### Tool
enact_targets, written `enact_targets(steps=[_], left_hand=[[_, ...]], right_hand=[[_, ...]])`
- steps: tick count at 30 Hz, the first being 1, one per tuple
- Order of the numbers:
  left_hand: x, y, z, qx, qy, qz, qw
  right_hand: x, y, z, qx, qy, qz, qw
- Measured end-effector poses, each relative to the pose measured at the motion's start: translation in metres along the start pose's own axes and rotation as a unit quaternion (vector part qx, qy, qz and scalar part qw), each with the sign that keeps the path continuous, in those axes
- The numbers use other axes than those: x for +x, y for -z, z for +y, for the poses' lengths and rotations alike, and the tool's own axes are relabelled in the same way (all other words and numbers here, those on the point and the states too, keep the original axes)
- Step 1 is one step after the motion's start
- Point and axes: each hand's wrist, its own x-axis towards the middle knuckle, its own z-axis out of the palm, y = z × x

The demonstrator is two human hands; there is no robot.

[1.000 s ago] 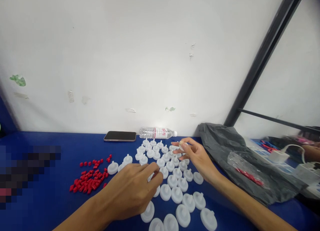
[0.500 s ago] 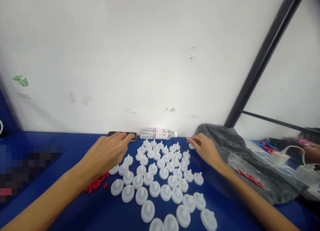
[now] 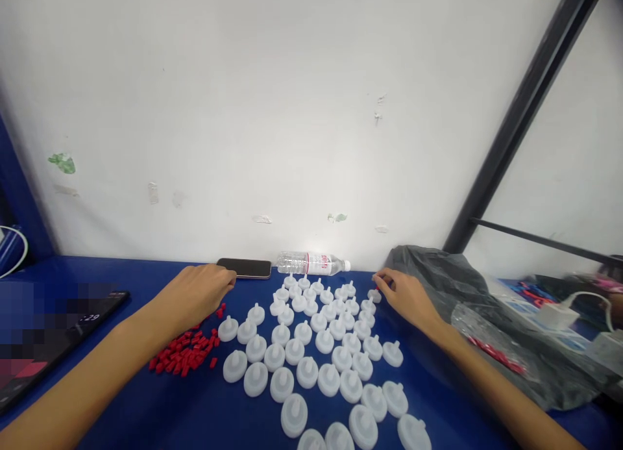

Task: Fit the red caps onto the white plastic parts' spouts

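Many white round caps with thin spouts (image 3: 328, 378) stand spread over the middle of the blue table. At the far right of this group, my right hand (image 3: 406, 297) has thumb and fingers pinched on a small red piece above the spout of a white cap (image 3: 374, 296). On the left, my left hand (image 3: 202, 291) is above and behind a heap of small red pieces (image 3: 182, 354), its fingers curled together and pointing right. Whatever those fingers hold, if anything, is hidden.
A dark phone (image 3: 246, 268) and a clear bottle (image 3: 314, 263) lie along the wall. A large dark device (image 3: 63, 339) is at left. On the right are a grey plastic sheet (image 3: 438, 278), a clear bag with red pieces (image 3: 491, 346) and a power strip (image 3: 555, 315).
My left hand has drawn left, away from the phone, and its fingers have curled in. My right hand stays by the far-right cap, where a red piece now shows. The view has shifted slightly.
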Motion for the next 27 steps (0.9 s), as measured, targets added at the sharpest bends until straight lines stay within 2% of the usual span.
enact_targets(steps=[7, 11, 14, 17, 19, 22, 27], left_hand=[[0.004, -0.015, -0.007, -0.06, 0.015, -0.017, 0.998], [0.005, -0.028, -0.012, -0.085, 0.003, -0.01, 0.996], [0.005, -0.034, -0.014, -0.091, -0.011, -0.006, 0.996], [0.006, -0.036, -0.012, -0.089, -0.017, -0.001, 0.996], [0.005, -0.034, -0.009, -0.089, -0.015, 0.011, 0.996], [0.003, -0.024, -0.002, -0.096, -0.006, 0.05, 0.994], [-0.005, -0.001, 0.018, -0.1, -0.011, 0.146, 0.984]], right_hand=[[-0.008, 0.005, -0.014, 0.042, 0.082, -0.061, 0.994], [-0.011, 0.003, -0.016, 0.074, 0.1, -0.083, 0.989], [-0.01, 0.005, -0.016, 0.098, 0.107, -0.075, 0.987], [-0.009, 0.007, -0.016, 0.118, 0.109, -0.035, 0.986], [-0.009, 0.007, -0.016, 0.137, 0.107, -0.009, 0.985], [-0.013, 0.007, -0.02, 0.17, 0.116, -0.004, 0.979], [-0.027, 0.006, -0.041, 0.181, 0.191, -0.004, 0.965]])
